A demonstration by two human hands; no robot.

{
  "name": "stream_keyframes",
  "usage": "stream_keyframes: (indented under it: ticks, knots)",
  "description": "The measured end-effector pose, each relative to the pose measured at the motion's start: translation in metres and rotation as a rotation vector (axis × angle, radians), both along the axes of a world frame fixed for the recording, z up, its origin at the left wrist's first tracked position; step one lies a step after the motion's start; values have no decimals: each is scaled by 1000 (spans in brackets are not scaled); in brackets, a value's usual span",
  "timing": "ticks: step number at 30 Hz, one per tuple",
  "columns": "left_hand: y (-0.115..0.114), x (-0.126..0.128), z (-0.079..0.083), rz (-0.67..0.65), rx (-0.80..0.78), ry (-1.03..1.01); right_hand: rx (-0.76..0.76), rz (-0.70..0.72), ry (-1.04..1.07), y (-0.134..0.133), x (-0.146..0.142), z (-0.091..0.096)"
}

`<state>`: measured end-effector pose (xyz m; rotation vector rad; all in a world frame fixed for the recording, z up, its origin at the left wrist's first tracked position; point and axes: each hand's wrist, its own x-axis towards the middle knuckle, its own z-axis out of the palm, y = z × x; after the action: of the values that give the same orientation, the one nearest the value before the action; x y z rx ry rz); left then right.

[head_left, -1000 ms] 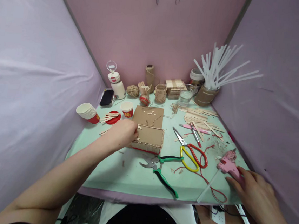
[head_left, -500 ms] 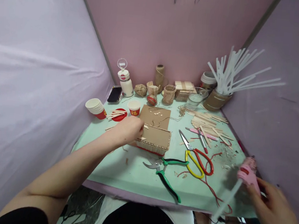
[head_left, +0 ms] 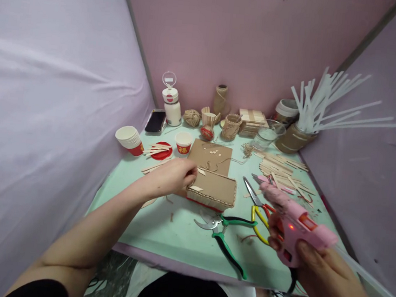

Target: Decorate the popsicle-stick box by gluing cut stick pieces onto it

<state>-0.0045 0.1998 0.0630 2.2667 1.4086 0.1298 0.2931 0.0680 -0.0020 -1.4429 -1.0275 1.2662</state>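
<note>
My left hand (head_left: 173,176) rests on the left end of a small cardboard box (head_left: 215,190) edged with wooden sticks, fingers pinching a short stick piece against it. My right hand (head_left: 316,267) grips a pink glue gun (head_left: 291,220) held above the table's near right side, nozzle pointing left toward the box, its red light on. A glue stick juts out behind the gun.
Green-handled pliers (head_left: 223,232) and red-yellow scissors (head_left: 259,205) lie on the mint table (head_left: 162,224). Wooden sticks (head_left: 280,168) are piled at right, a jar of white straws (head_left: 295,137) at back right, paper cups (head_left: 130,139), a phone (head_left: 156,121) and twine at back.
My right hand picked up the glue gun from the table's right edge and swung it up and left toward the box. My left hand stayed on the box.
</note>
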Motion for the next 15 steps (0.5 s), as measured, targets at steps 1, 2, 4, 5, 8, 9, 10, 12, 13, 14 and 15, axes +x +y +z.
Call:
stream_keyframes:
  ticks: [1, 2, 4, 5, 8, 9, 10, 12, 13, 14, 15]
  knots:
    - [1, -3, -2, -10, -6, -32, -13, 54, 31, 3, -8, 5]
    - [2, -5, -5, -19, -8, -61, -30, 106, 63, 6, -15, 8]
    - [3, -10, -9, -34, -13, -104, -56, 190, 99, 13, -25, 11]
    - [4, -13, -11, -38, -17, -121, -79, 215, 99, 15, -28, 10]
    - [4, -17, -14, -35, -52, -168, -175, 234, 75, 20, -33, 6]
    - [4, -18, -15, -36, -69, -188, -203, 238, 68, 21, -34, 5]
    - [4, -19, -15, -36, -85, -211, -226, 244, 65, 22, -35, 5]
    - [4, -19, -15, -40, -115, -260, -253, 270, 68, 24, -38, 7]
    - [4, -19, -16, -39, -130, -281, -259, 287, 68, 25, -39, 8]
    - [4, -19, -17, -37, -146, -302, -262, 302, 63, 25, -41, 10]
    - [5, -20, -18, -33, -170, -324, -262, 319, 54, 26, -42, 12]
